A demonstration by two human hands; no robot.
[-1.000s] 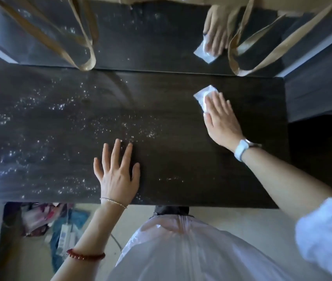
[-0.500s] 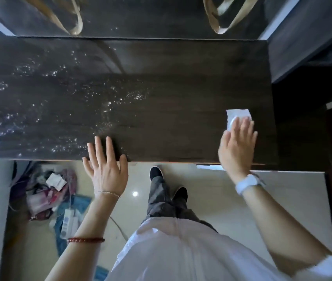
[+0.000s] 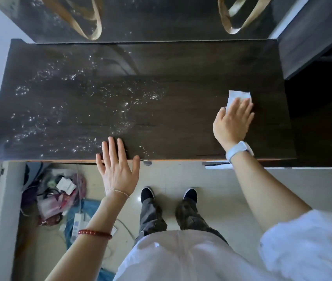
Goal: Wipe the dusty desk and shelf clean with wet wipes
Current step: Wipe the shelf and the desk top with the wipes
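Wet wipe [image 3: 239,96] — white, flat on the dark desk [image 3: 181,122] near its right end, under the right hand's [image 3: 233,120] straight pressing fingers. Left hand [image 3: 117,165] — flat, fingers spread, on the desk's front edge, holding nothing.

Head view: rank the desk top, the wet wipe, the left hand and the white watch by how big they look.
1. desk top, by far the largest.
2. left hand, fingers spread flat on the front edge.
3. wet wipe; partly hidden under the right hand, so its full size is unsure.
4. white watch; close to the visible wipe patch.
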